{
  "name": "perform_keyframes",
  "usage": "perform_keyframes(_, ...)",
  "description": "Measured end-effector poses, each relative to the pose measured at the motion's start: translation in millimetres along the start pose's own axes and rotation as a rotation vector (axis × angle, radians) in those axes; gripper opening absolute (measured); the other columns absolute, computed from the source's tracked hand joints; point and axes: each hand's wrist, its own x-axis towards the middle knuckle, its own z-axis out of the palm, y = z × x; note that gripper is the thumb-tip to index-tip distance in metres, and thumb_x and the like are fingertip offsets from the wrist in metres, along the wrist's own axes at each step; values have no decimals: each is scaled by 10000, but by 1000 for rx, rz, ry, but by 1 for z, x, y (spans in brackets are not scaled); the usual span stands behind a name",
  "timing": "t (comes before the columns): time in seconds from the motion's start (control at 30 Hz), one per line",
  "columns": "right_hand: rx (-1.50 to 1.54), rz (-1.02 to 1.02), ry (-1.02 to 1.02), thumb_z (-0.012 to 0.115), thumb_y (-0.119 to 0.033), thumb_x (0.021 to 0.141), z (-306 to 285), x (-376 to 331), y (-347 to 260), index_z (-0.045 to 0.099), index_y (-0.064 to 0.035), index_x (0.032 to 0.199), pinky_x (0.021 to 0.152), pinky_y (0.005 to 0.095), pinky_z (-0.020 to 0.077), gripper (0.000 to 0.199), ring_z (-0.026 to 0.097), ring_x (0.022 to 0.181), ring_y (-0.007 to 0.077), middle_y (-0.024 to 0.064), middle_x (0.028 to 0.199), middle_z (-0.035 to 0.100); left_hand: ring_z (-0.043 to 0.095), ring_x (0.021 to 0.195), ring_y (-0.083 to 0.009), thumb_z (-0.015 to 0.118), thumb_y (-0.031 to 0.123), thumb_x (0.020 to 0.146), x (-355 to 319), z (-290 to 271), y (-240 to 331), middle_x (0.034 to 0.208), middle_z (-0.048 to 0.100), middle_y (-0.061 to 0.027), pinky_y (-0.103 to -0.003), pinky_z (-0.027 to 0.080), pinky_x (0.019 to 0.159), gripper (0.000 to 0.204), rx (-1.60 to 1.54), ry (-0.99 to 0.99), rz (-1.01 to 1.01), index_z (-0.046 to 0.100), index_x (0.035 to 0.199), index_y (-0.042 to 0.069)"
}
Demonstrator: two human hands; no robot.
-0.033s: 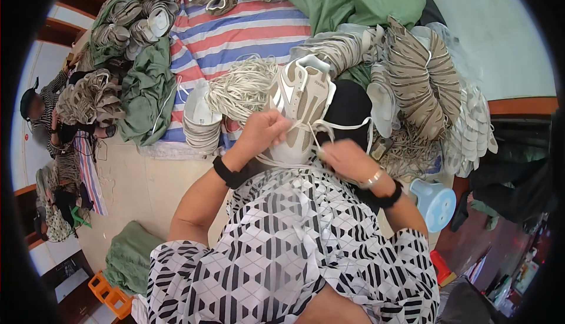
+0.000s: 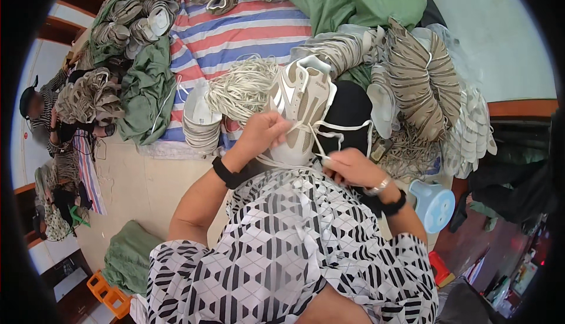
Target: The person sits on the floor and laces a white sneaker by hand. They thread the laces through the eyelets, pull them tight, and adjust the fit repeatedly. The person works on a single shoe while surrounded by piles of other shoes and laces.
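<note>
A beige and white sneaker upper (image 2: pixel 306 97) lies over my lap, its toe toward me. White shoelace (image 2: pixel 319 140) crosses its lower eyelets. At the upper's left side, my left hand (image 2: pixel 266 133) is closed, and a strand of lace runs up to its pinched fingertips. Lower and to the right, my right hand (image 2: pixel 355 168) pinches the other strand, which stretches tight from the eyelets. A loose loop of lace hangs over the black rounded form (image 2: pixel 348 112) beside the upper.
A heap of cream laces (image 2: pixel 241 91) and stacked white insole-shaped pieces (image 2: pixel 201 125) lie left of the upper. Bundled beige uppers (image 2: pixel 424 80) stand at the right. A blue stool (image 2: pixel 434 205) is by my right elbow. Another person (image 2: pixel 44 109) sits at far left.
My right hand has moved down and slightly right, drawing its lace strand straighter. My left hand and the upper stay in place.
</note>
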Motion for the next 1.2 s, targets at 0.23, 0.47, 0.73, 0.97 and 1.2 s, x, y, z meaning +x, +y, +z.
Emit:
perform_keyframes(0.23, 999, -262, 985, 488, -237, 939, -51, -62, 81, 556, 32, 1127, 383, 192, 352, 335, 454, 428, 69, 154, 856, 668, 490, 567, -120, 596, 288, 899, 7, 5, -11, 599, 531, -23, -279, 393, 524, 301, 335, 165, 275, 573, 732, 39)
perform_keyframes(0.47, 553, -257, 304, 460, -267, 973, -35, 43, -29, 594, -20, 1159, 391, 192, 329, 337, 472, 435, 71, 90, 770, 660, 575, 590, -287, 566, 362, 877, 15, 8, -17, 639, 583, -143, -380, 442, 568, 359, 407, 220, 240, 602, 737, 33)
perform_keyframes(0.73, 524, -72, 145, 538, -294, 931, -17, 78, -39, 578, -21, 776, 296, 229, 340, 316, 500, 326, 122, 89, 551, 604, 548, 563, -244, 605, 245, 871, 8, 26, -15, 643, 584, -98, -344, 424, 546, 244, 690, 452, 405, 587, 741, 39)
perform_keyframes(0.97, 288, -171, 74, 487, -300, 910, -25, 74, -37, 632, -50, 788, 329, 250, 387, 313, 541, 375, 123, 79, 590, 634, 487, 556, -176, 602, 130, 862, 16, 1, -13, 615, 503, -95, -311, 400, 537, 156, 434, 101, 393, 545, 764, 23)
perform_keyframes(1.2, 38, -278, 329, 449, -161, 870, 0, 82, -41, 610, 11, 681, 371, 330, 459, 302, 575, 377, 213, 142, 510, 591, 564, 581, -266, 649, 182, 833, 14, 12, -1, 647, 585, -115, -349, 435, 561, 204, 811, 219, 422, 567, 733, 25)
